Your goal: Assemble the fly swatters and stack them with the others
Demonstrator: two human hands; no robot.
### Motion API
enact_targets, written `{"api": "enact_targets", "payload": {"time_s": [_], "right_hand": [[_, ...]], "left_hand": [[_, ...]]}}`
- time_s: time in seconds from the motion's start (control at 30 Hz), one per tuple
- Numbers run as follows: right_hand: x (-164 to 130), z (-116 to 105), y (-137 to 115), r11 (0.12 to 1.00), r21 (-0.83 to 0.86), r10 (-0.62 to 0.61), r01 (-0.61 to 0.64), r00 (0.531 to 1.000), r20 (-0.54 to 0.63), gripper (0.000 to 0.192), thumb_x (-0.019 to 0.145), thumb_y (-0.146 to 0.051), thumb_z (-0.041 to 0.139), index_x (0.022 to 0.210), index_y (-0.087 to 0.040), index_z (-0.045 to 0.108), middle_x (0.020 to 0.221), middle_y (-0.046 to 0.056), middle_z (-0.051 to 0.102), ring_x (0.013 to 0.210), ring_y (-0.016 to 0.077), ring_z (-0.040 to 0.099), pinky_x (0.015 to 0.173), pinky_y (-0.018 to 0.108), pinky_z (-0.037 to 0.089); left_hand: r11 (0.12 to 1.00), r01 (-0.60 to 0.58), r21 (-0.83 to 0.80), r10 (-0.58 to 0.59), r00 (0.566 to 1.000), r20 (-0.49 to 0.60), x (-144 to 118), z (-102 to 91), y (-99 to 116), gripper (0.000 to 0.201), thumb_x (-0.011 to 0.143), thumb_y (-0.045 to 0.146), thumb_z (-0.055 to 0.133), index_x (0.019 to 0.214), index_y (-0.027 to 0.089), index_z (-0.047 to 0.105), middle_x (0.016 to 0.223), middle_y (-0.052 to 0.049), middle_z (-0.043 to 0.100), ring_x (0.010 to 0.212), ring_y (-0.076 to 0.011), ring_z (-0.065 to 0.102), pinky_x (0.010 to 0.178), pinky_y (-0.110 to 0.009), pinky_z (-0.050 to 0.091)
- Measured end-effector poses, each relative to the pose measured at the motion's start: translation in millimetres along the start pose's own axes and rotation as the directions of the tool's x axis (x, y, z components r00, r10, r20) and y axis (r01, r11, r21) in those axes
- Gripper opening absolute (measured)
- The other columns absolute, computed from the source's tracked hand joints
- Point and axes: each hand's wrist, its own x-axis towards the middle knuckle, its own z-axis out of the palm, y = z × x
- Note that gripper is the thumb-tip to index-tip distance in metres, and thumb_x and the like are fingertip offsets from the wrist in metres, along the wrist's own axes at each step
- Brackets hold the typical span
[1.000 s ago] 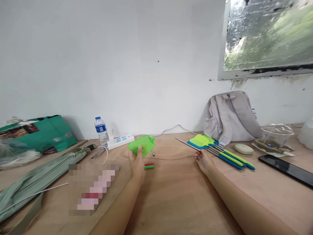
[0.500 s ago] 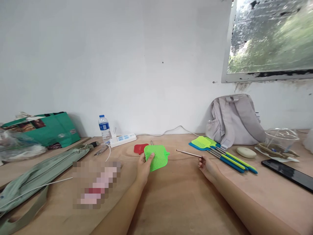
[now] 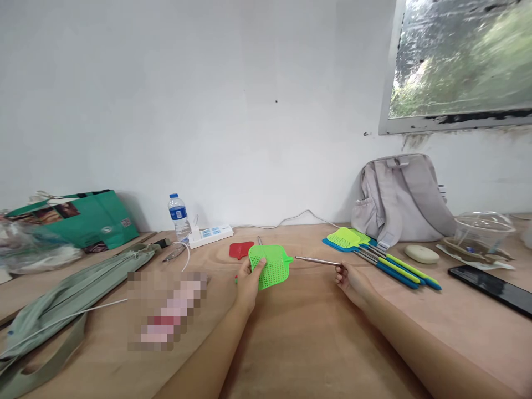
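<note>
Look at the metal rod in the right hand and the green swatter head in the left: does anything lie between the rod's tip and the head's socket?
Nothing visible does. The rod in the right hand points at the socket of the green swatter head held by the left hand, with only a small open gap above bare table.

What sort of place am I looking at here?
Probably an informal workbench in a plain room: a bare plywood table against a white wall, a power strip, a backpack, and finished fly swatters piled aside.
</note>
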Motion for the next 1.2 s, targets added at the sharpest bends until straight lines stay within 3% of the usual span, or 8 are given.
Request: {"api": "enact_targets", "payload": {"time_s": [0.5, 0.87, 1.07, 1.2], "right_hand": [[4.2, -3.3, 3.4, 0.999, -0.023, -0.038, 0.039, 0.998, 0.040, 0.020, 0.083, -0.020, 0.039, 0.063, -0.020, 0.040, 0.050, -0.004, 0.045, 0.037, 0.0064, 0.037, 0.033, 0.017, 0.033], [1.7, -0.8, -0.4, 0.995, -0.074, -0.063, 0.063, 0.998, 0.008, 0.017, 0.081, -0.020, 0.040, 0.064, -0.019, 0.041, 0.048, -0.004, 0.045, 0.036, 0.0059, 0.037, 0.033, 0.017, 0.031], [-1.1, -0.3, -5.8, 0.975, -0.157, -0.157, 0.159, 0.987, 0.028, 0.012, 0.077, -0.025, 0.046, 0.066, -0.020, 0.044, 0.051, -0.005, 0.050, 0.038, 0.0070, 0.041, 0.035, 0.019, 0.029], [-2.5, -0.2, -8.4, 0.904, -0.251, -0.309, 0.345, 0.935, 0.172, 0.017, 0.073, -0.033, 0.052, 0.065, -0.020, 0.043, 0.055, -0.006, 0.051, 0.041, 0.0075, 0.044, 0.040, 0.020, 0.031]], "left_hand": [[0.999, -0.024, 0.039, 0.025, 1.000, -0.013, 0.1, 0.9, -1.5, 0.036, 0.057, 0.036, 0.070, 0.084, 0.014, 0.060, 0.087, -0.006, 0.065, 0.078, -0.0171, 0.060, 0.071, -0.028, 0.046], [0.991, -0.040, 0.125, 0.043, 0.999, -0.027, 1.2, -1.6, 0.5, 0.037, 0.058, 0.038, 0.068, 0.085, 0.014, 0.061, 0.085, -0.005, 0.065, 0.078, -0.0170, 0.059, 0.072, -0.029, 0.045], [0.982, -0.049, 0.185, 0.061, 0.996, -0.059, 1.2, -3.0, 3.3, 0.038, 0.056, 0.038, 0.070, 0.086, 0.016, 0.060, 0.083, -0.003, 0.065, 0.075, -0.0159, 0.060, 0.070, -0.028, 0.047], [0.984, -0.001, 0.177, 0.006, 1.000, -0.027, -0.1, -3.0, 5.1, 0.044, 0.051, 0.033, 0.074, 0.088, 0.016, 0.058, 0.085, -0.005, 0.065, 0.073, -0.0161, 0.061, 0.068, -0.029, 0.049]]}}
